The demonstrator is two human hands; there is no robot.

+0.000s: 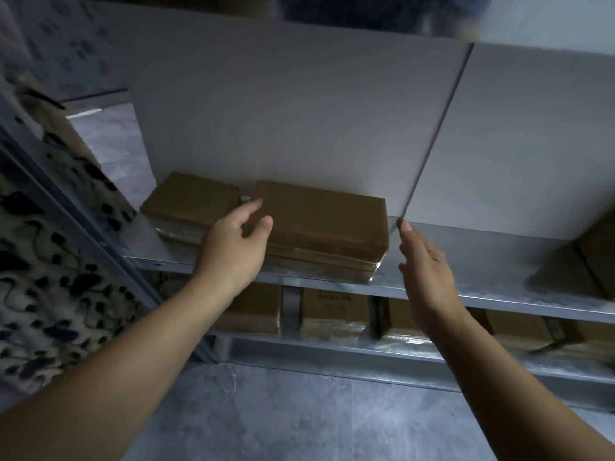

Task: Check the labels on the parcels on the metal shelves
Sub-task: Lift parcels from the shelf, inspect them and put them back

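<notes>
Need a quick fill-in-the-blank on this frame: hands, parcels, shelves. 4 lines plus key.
1. The larger parcel and the smaller parcel lie side by side on the ___ metal shelf.
2. The left hand is at the larger parcel's ___ end.
3. The right hand, fingers straight, holds ___.
4. The cardboard boxes stand on the shelf ___ the two parcels.

Missing words: upper; left; nothing; below
</notes>
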